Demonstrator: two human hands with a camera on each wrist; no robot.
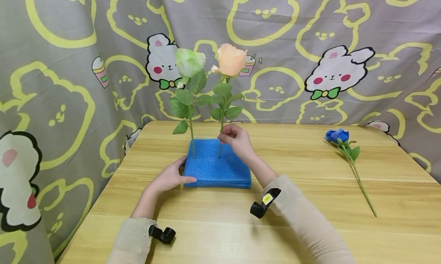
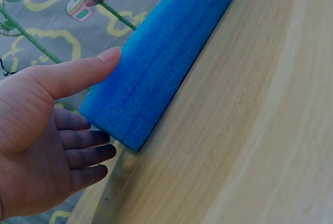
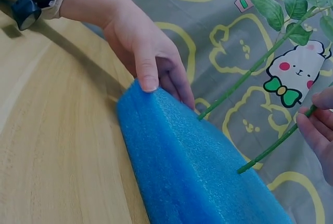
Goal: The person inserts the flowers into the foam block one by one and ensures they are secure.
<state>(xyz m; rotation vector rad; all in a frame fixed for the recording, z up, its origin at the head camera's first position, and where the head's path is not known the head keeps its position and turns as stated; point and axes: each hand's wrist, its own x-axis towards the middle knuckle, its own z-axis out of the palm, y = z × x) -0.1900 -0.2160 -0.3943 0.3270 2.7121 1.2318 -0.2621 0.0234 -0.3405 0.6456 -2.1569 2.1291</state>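
A blue foam block (image 1: 217, 171) lies on the wooden table, and two artificial roses stand upright in its top. The pale green rose (image 1: 189, 63) is at the block's left; nothing holds its stem. My right hand (image 1: 240, 142) pinches the lower stem of the peach rose (image 1: 231, 61) between thumb and fingertips. In the right wrist view this stem (image 3: 276, 145) meets the foam surface; how deep it sits is hidden. My left hand (image 1: 170, 176) rests at the block's front left corner. Its thumb touches the foam, and its fingers extend fairly straight along the left side.
A blue rose (image 1: 337, 136) lies on the right part of the table (image 1: 293, 160), its stem pointing toward the front. Behind the table hangs a grey patterned curtain (image 1: 275, 38). Each sleeve carries a black wrist camera (image 1: 162, 234).
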